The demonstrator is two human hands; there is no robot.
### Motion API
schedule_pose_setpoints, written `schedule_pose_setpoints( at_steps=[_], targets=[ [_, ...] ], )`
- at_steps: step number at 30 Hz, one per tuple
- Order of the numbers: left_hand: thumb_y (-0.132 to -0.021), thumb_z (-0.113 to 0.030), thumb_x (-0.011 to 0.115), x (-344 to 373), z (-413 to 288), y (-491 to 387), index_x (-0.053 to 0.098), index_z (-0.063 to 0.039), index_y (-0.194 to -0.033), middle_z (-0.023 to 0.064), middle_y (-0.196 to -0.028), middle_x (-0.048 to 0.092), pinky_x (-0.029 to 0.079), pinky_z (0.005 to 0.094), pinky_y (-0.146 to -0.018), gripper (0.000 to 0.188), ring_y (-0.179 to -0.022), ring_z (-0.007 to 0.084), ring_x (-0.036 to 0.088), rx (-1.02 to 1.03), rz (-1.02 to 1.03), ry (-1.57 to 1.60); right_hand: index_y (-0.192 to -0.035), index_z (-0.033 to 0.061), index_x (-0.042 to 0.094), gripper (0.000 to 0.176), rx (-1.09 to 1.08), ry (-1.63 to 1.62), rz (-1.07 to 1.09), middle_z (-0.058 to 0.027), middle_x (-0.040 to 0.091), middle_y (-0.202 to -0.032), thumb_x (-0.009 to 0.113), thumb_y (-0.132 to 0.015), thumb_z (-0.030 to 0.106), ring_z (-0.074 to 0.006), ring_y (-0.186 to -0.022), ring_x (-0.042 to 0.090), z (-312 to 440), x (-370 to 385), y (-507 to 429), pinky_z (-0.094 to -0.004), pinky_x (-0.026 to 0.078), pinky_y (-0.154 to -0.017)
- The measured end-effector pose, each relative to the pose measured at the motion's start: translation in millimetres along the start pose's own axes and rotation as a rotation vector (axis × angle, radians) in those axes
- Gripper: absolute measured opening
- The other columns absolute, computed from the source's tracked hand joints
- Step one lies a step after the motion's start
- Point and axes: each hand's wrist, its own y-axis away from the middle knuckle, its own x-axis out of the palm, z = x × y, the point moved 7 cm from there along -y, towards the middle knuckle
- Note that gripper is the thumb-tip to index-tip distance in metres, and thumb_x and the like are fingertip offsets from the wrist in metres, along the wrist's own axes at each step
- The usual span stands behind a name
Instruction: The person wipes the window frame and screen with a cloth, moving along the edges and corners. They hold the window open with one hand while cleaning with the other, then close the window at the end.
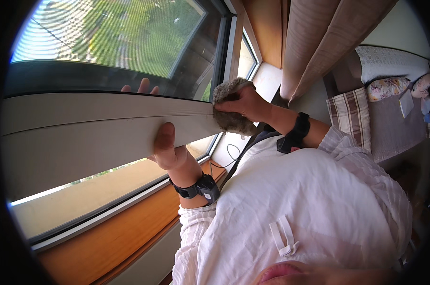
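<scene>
A white window sash frame [94, 123] stretches across the left and middle of the view, bordering a dark-edged glass pane [140, 39]. My left hand [167, 149] grips its lower rail. The thumb lies on the near face, and several fingertips show beyond the rail through the glass. In my right hand [249, 103] is a bunched, damp-looking grey cloth [232, 121]. The cloth is pressed over the rail's right end, at the corner with the upright part. My right palm and some fingers are hidden behind the cloth.
Beneath the sash runs an orange-brown wooden sill [129, 231]. A thin black cable [222, 166] loops near the white ledge [232, 142]. Beige curtains [314, 35] hang at upper right. Beyond them stands a sofa [396, 117] with a plaid cloth [350, 117] and cushions.
</scene>
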Motion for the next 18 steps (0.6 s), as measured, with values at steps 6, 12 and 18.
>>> schedule_pose_setpoints(
  at_steps=[6, 12, 18],
  targets=[
    [-0.065, -0.019, 0.066, -0.3, -11.5, 6.0, 0.031, 0.004, -0.136, 0.0229, -0.132, 0.041, 0.04, 0.0514, -0.097, 0.082, -0.118, 0.0445, 0.047, -0.022, -0.041, 0.064, -0.098, 0.0055, 0.061, 0.023, 0.014, -0.119, -0.003, -0.0002, 0.062, -0.093, 0.071, -0.078, 0.001, -0.0091, -0.089, 0.058, 2.9, 8.2, 4.5, -0.0267, 0.05, -0.081],
    [-0.058, -0.009, 0.063, -4.2, -17.9, 6.6, 0.05, 0.006, -0.119, 0.0184, -0.111, 0.057, 0.043, 0.0436, -0.094, 0.064, -0.107, 0.035, 0.055, 0.033, -0.055, 0.096, -0.101, 0.006, 0.061, 0.025, -0.168, -0.017, 0.084, -0.0008, 0.063, -0.097, 0.067, -0.079, -0.003, -0.0112, -0.092, 0.06, 16.8, 13.6, 6.5, -0.0272, 0.051, -0.082],
    [-0.059, -0.021, 0.069, -8.6, -15.7, 10.7, 0.033, -0.001, -0.137, 0.0207, -0.13, 0.044, 0.045, 0.0467, -0.094, 0.088, -0.116, 0.0398, 0.05, -0.073, -0.014, -0.036, -0.104, 0.0058, 0.062, 0.026, 0.007, -0.093, 0.067, -0.0009, 0.063, -0.099, 0.067, -0.079, -0.002, -0.0113, -0.093, 0.06, 8.1, 11.7, 5.9, -0.0268, 0.049, -0.085]
  ],
)
